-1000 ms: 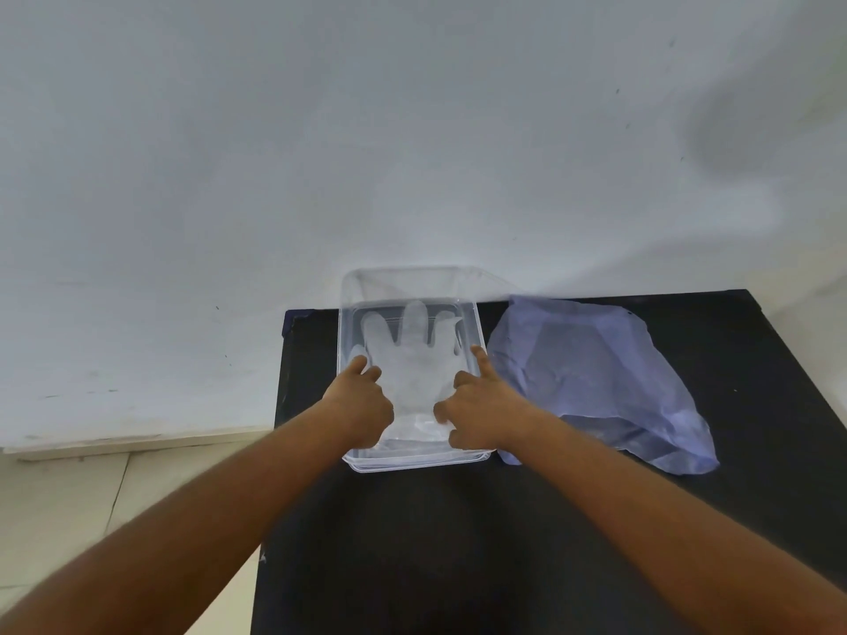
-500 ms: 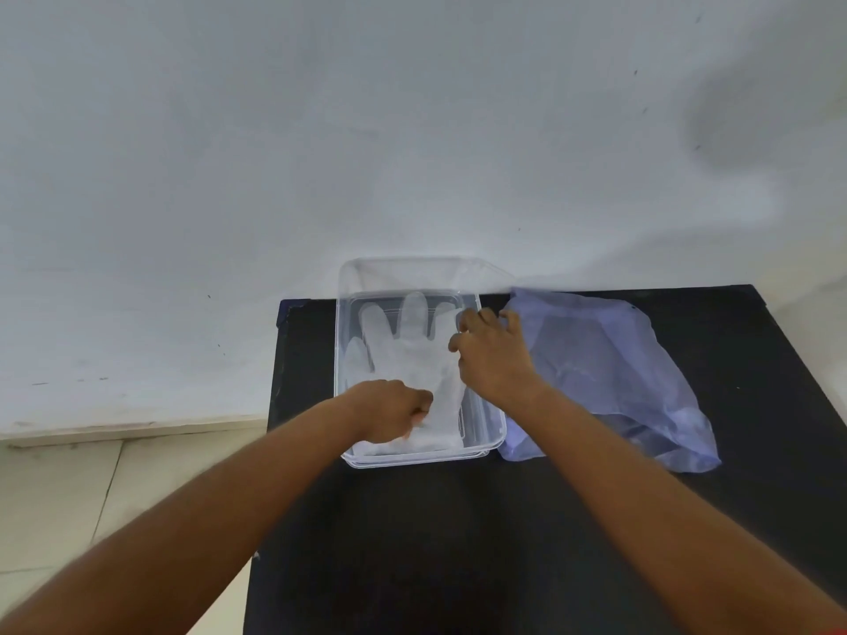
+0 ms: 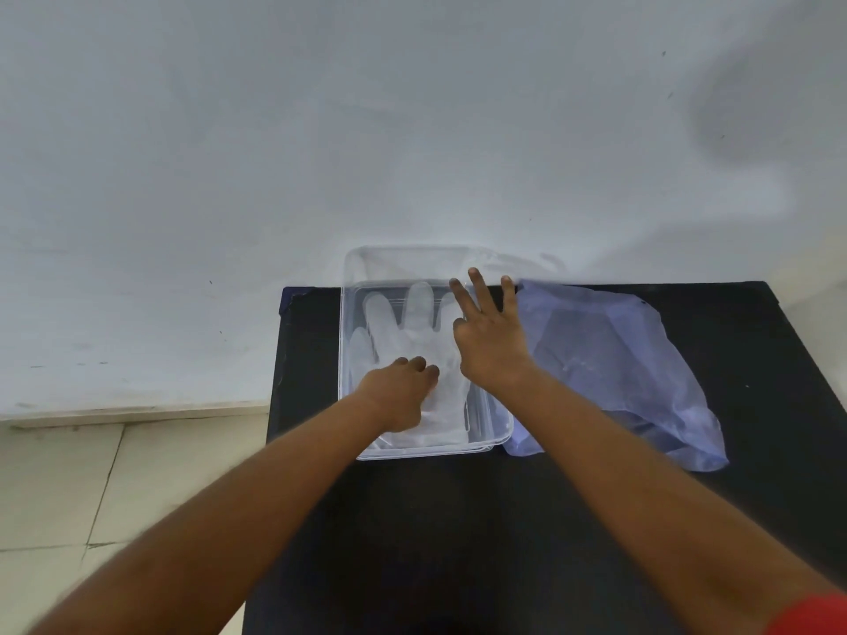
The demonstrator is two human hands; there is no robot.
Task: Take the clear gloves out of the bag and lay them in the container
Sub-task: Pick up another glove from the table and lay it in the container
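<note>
A clear glove (image 3: pixel 403 327) lies flat, fingers pointing away from me, inside the clear plastic container (image 3: pixel 348 268) at the back of the black table. My left hand (image 3: pixel 398 391) rests on the glove's palm area with fingers curled under. My right hand (image 3: pixel 490 336) hovers over the container's right side, fingers spread and holding nothing. A crumpled pale blue bag (image 3: pixel 614 364) lies just right of the container, touching it.
The black table (image 3: pixel 458 520) stands against a white wall (image 3: pixel 366 130). Its left edge drops to a tiled floor (image 3: pixel 91 488). The container's far end pokes past the table's back edge.
My right hand has opened and spread its fingers over the container's right side. My left hand slid forward onto the glove's palm.
</note>
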